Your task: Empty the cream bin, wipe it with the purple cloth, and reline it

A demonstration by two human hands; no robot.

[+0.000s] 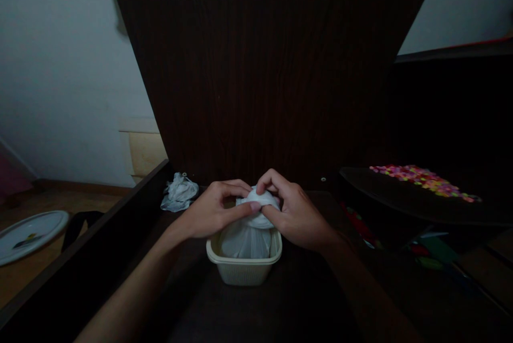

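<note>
L hand (216,208) & R hand (294,212) meet in front, fingers bent inward, forearms angled in from below.

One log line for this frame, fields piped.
left hand: on bag | right hand: on bag | white bag: inside basket | crumpled plastic: left of basket

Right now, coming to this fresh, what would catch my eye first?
Probably the pale basket low in the centre, bright against dark wood, with the left hand and right hand meeting over the white plastic bag in it. Next, perhaps, the pink and yellow cluster on a dark surface to the right. A crumpled white bag lies left of the hands.
</note>
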